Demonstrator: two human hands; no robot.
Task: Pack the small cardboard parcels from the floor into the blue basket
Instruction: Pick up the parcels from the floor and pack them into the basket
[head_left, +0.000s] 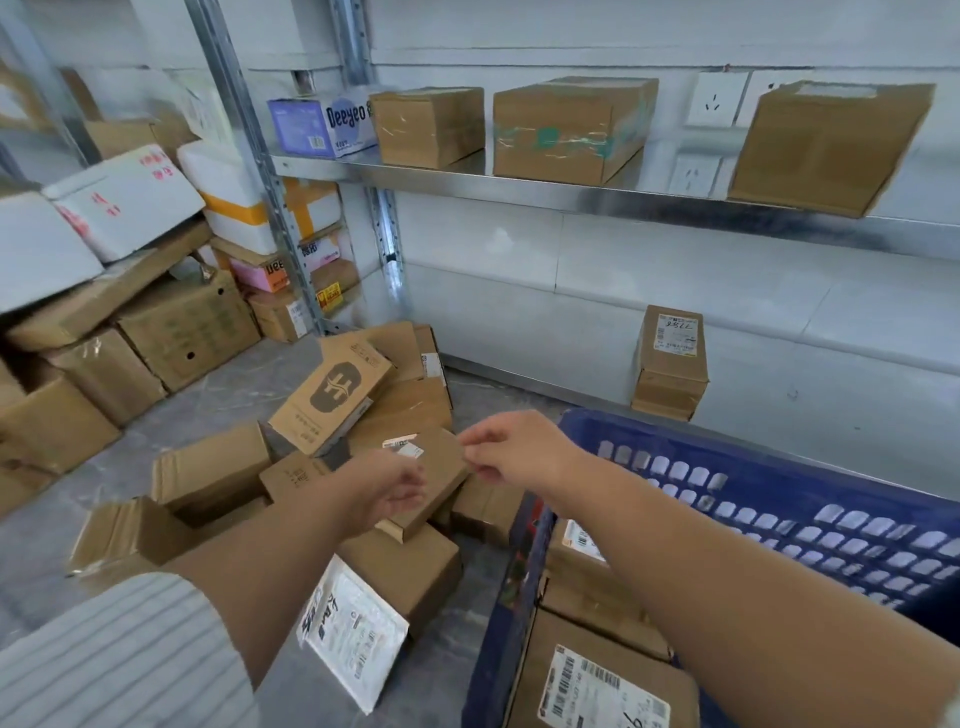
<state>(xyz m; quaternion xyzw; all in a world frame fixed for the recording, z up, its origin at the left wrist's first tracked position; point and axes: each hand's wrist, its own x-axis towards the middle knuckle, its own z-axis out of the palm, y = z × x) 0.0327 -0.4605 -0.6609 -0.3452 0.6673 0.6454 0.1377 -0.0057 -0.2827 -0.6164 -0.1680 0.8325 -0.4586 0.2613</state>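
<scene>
Hands: L hand (397, 491) curls round the far-from-basket end of a flat parcel (441, 460); R hand (511, 452) pinches the end nearest the basket, fingertips closed on the cardboard edge; some motion blur there.
Parcel: held just left of the blue basket (779, 499), raised off the pile (332, 405) beneath it; label side up, tilted.
Why two hands: judged, one at each end keeps the thin box level for the short swing over the basket's near rim; the R hand, on the basket side, looks set to lead.
Basket: tipped toward the person, perforated wall behind; labelled parcels (602, 686) already lie flat in it, packed close, so room is prob. left only on top or toward the back wall.
Pile: a dozen or so small boxes lie jumbled left of the basket, some leaning on each other; a white mailer (353, 631) lies nearest the basket's left wall.
Floor: grey, smooth, marbled floor (218, 395); the basket and the boxes stand on it.
Room: stockroom w/ metal shelf (571, 200) above and behind the basket, brown cartons (566, 130) along it; one small box (672, 364) stands against the wall just behind the basket; bigger cartons and white foam boxes (124, 202) are stacked far left of it.
</scene>
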